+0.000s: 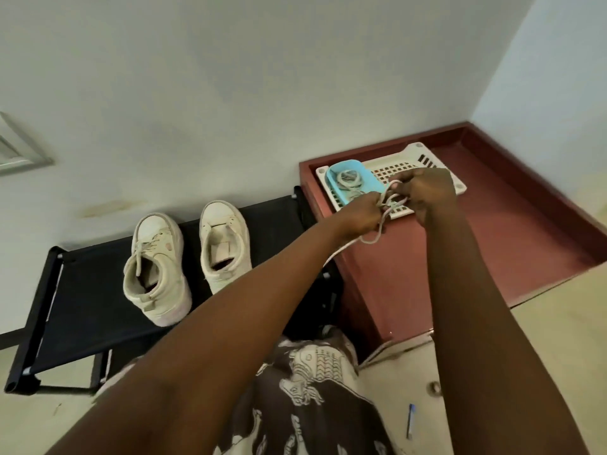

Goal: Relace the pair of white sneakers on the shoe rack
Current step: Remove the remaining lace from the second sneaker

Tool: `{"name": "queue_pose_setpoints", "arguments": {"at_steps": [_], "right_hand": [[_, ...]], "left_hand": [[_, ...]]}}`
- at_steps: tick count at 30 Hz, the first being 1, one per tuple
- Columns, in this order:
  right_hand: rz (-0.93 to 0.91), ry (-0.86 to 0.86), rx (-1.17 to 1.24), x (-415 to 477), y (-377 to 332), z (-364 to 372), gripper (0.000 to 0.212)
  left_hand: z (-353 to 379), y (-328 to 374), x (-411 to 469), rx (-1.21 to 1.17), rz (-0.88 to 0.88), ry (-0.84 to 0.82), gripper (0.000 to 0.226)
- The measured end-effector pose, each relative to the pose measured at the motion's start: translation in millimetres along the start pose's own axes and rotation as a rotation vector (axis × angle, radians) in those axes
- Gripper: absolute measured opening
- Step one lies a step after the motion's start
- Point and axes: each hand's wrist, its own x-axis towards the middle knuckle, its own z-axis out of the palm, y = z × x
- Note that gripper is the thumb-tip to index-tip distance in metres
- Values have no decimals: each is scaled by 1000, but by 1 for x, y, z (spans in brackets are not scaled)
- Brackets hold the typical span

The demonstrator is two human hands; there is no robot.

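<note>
Patterned clothing (pixel 305 389) lay at 6 o'clock. Left hand (pixel 361 216) and right hand (pixel 427 192) each had a pinching grip on the shoelace (pixel 370 240); white sneakers (pixel 154 267) stood at 9 o'clock.

Matt black cloth shoe rack (pixel 92 290); glossy perforated white plastic tray (pixel 414 159).

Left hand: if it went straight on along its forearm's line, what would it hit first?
Most likely the right hand, which sits just ahead and up-right of the left hand; both pinch the same shoelace. If it passed underneath, the white tray would come next. Depth is unclear.
</note>
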Motion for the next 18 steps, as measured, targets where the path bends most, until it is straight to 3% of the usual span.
{"name": "queue_pose_setpoints", "arguments": {"at_steps": [7, 12, 15, 18], "right_hand": [[28, 206, 131, 19, 47, -60, 35], [-58, 575, 121, 32, 52, -79, 25], [-172, 643, 11, 29, 47, -84, 27], [-184, 631, -104, 30, 60, -83, 29]], "left_hand": [[64, 26, 36, -437, -284, -14, 18], [97, 47, 68, -582, -136, 82, 31], [106, 50, 81, -453, -3, 147, 33], [109, 35, 90, -107, 67, 143, 31]]}}
